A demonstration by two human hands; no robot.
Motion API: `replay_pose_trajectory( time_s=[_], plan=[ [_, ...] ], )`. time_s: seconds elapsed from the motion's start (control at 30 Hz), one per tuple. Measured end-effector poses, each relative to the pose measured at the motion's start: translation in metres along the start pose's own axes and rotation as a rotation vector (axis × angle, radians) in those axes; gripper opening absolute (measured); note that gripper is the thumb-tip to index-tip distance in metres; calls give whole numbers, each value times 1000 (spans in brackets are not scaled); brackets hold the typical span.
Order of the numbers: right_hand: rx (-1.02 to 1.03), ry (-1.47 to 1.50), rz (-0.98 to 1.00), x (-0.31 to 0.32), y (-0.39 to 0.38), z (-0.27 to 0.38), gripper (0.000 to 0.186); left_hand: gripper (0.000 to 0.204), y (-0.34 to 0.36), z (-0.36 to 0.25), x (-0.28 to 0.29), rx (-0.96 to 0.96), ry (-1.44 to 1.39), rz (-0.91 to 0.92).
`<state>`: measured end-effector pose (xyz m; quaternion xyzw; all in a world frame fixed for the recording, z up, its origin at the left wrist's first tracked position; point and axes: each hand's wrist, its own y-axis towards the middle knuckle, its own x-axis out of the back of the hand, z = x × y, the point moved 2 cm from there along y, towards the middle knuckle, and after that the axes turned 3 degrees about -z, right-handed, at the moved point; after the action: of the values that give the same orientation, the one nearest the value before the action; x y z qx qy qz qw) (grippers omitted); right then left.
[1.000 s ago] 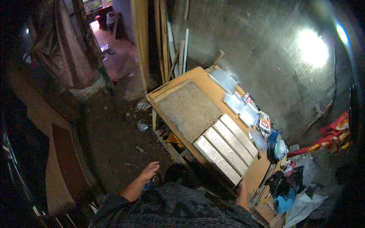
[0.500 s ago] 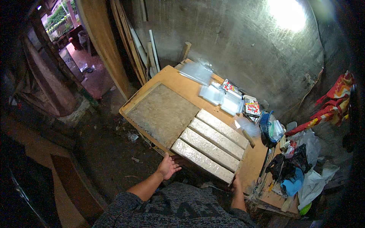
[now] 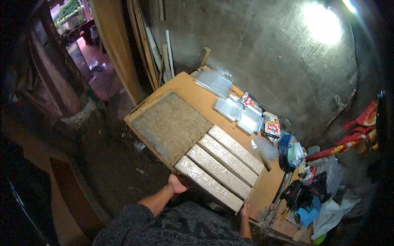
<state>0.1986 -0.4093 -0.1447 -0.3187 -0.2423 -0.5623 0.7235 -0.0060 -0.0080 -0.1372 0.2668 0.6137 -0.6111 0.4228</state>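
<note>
Along the near edge of the wooden table point(image 3: 184, 85), four pale wrapped blocks point(image 3: 219, 171) lie side by side in a slanting row. The left hand point(image 3: 177, 184) is at the table's near side, by the left end of the nearest block; its fingers seem to go under it, but they are hidden, so I cannot tell whether they grip. The right hand point(image 3: 245, 210) is at that block's right end, fingers raised against it, its hold also unclear. A grey-brown board point(image 3: 170, 125) covers the table's left part; clear plastic packets point(image 3: 249, 119) lie toward its far edge, and a blue basket point(image 3: 284, 151) stands toward its right end.
</note>
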Motion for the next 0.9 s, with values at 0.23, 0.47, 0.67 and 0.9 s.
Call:
replay_pose_trajectory(
  time_s=[0.23, 0.47, 0.67, 0.9],
  plan=[
    [169, 53, 0, 27, -42, 82, 43, 66, 25, 2, -4, 31, -246, 436],
    [53, 161, 17, 37, -52, 89, 36, 66, 43, 15, 2, -33, -180, 206],
    [450, -70, -18, 44, -59, 69, 44, 66, 46, 25, 5, -78, -99, 70],
    [289, 7, 117, 56, -17, 26, 50, 66, 26, 34, 22, -167, -61, -37]
  ],
)
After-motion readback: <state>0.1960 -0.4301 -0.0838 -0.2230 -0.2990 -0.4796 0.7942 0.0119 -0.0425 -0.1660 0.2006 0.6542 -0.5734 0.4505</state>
